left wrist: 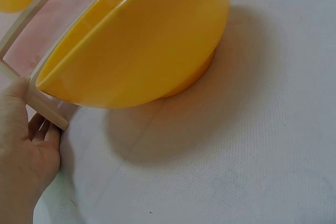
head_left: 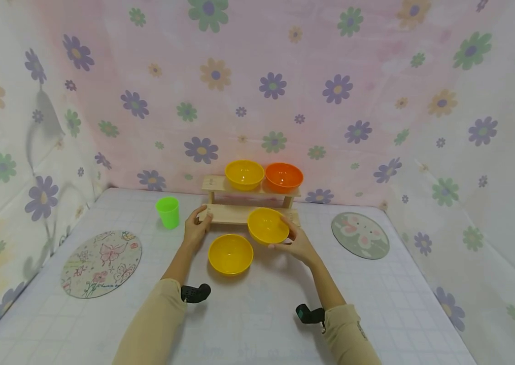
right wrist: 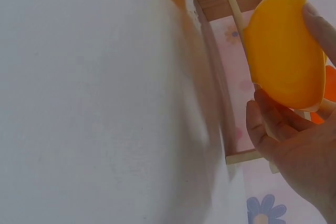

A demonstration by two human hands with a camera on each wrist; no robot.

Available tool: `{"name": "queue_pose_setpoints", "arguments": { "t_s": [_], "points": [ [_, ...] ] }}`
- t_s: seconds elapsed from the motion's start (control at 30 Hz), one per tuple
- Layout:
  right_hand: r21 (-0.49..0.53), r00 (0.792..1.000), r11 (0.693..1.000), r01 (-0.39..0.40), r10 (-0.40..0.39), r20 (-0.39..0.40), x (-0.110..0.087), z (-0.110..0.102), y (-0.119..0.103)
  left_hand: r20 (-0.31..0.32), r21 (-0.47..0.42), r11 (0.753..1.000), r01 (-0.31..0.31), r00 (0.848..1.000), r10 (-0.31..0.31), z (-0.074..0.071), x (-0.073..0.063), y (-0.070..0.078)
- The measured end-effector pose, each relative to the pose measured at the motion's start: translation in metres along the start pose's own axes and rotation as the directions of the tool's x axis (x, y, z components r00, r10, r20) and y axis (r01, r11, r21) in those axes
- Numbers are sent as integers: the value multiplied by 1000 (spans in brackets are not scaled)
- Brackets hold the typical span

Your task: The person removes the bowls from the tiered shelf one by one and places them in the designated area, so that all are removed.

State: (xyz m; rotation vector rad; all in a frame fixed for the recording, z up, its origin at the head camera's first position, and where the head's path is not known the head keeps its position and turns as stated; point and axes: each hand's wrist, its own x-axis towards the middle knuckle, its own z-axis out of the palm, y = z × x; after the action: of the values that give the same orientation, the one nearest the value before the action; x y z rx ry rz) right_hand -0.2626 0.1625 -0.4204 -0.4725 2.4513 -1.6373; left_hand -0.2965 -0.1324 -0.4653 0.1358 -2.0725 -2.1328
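Observation:
My left hand grips the left end of the lower step of a two-step wooden rack; in the left wrist view the thumb lies on top of the board, fingers below. With thumb and fingers, my right hand holds a yellow bowl by its right side, just in front of the lower step. The right wrist view shows that bowl tilted, fingers under it. A second yellow bowl stands on the table between the forearms. On the upper step sit another yellow bowl and an orange bowl.
Left of the rack stands a green cup. A round mat with butterflies lies at the left, and a round mat with a rabbit at the right. Flower-patterned cloth hangs behind the rack and along both sides.

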Motion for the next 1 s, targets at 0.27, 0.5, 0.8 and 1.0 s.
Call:
{"name": "queue_pose_setpoints", "arguments": {
  "t_s": [0.27,0.5,0.8,1.0],
  "points": [
    [13,1000,1000,-14,15,-23,6,-1,31,-7,19,1000,14,1000,-14,0,8,-11],
    [11,999,999,-44,44,-14,2,0,33,-45,51,999,-13,999,16,2,16,-27],
    [8,999,999,-43,43,-7,-6,0,24,-26,84,996,-10,1000,12,1,16,-27],
    [-10,999,999,-36,36,-28,-1,1,48,-19,106,994,-12,1000,14,0,17,-28]
  ]
}}
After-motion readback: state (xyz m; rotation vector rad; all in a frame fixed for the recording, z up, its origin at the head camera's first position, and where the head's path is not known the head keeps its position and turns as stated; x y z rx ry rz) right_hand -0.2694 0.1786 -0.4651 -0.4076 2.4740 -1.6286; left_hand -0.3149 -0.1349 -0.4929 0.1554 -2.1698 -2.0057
